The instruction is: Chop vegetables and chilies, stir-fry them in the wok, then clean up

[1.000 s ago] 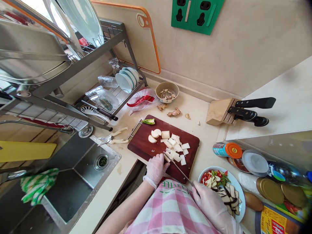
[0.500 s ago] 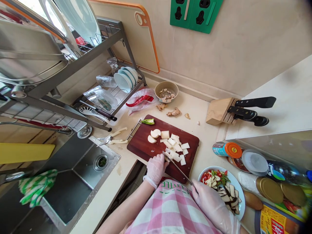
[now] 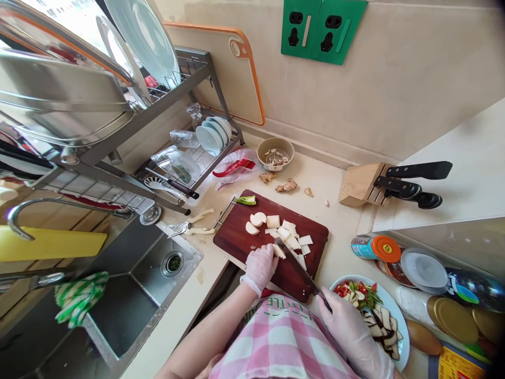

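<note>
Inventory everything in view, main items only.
Rectangular cutting board: 1, red-brown, on counter
Cut food pieces: many, white, on board
Long-bladed knife: 1, dark, across board
Pepper piece: 1, green, on board
Round food-filled plate: 1, pale blue, right
Slotted basket: 1, beige, behind board
Wooden knife block: 1, tan, rear right
Lidded jars: several, mixed, right
Metal dish rack: 1, grey, left
Steel sink: 1, grey, left
Checked cloth: 1, green-white, sink
Socket panels: 2, green, wall
Left hand: 1, clear-gloved, on white piece
Right hand: 1, clear-gloved, holding knife
</note>
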`<state>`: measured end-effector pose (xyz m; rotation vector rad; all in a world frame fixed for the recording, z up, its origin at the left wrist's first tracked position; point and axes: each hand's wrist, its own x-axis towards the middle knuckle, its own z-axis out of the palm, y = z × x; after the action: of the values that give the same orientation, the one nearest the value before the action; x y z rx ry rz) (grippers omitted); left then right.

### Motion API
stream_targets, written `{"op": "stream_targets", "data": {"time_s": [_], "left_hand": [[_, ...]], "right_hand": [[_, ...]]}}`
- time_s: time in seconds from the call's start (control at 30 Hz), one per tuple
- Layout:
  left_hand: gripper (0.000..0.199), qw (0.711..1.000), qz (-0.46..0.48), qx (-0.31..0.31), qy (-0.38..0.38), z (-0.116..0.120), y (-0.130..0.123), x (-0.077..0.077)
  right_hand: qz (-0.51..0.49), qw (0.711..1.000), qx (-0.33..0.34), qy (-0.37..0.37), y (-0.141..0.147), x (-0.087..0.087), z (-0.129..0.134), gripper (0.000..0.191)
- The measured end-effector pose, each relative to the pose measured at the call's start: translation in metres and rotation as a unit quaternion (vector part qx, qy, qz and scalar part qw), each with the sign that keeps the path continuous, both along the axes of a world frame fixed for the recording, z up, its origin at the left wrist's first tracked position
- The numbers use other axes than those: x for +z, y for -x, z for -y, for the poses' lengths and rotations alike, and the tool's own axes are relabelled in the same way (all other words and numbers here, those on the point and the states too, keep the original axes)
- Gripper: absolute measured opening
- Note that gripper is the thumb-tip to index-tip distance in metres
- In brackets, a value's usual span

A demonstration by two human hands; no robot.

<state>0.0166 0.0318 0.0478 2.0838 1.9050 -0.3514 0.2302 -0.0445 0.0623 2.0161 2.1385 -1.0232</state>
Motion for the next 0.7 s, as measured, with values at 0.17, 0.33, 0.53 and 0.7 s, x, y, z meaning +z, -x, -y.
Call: {"op": "stream_targets", "data": {"time_s": [0.17,0.33,0.53,0.7], "left_hand": [[0.024,0.998,0.029,0.030,-0.054,-0.006,0.023,0.010],[0.033,0.975,0.036,0.081,-0.202,-0.032,0.061,0.026],[0.043,0.966,0.041,-0.219,-0.132,-0.098,0.038,0.037],[0.031,0.941,-0.055,-0.333,-0.002,-0.133,0.008,0.033]], "right_hand": [[-0.002,0.999,-0.034,-0.037,-0.017,-0.010,0.003,0.043],[-0.013,0.999,0.049,-0.009,-0.012,-0.003,0.004,0.035],[0.056,0.993,0.102,0.033,0.007,0.013,-0.008,0.030],[0.076,0.995,0.063,0.012,0.007,0.008,-0.009,0.029]]}}
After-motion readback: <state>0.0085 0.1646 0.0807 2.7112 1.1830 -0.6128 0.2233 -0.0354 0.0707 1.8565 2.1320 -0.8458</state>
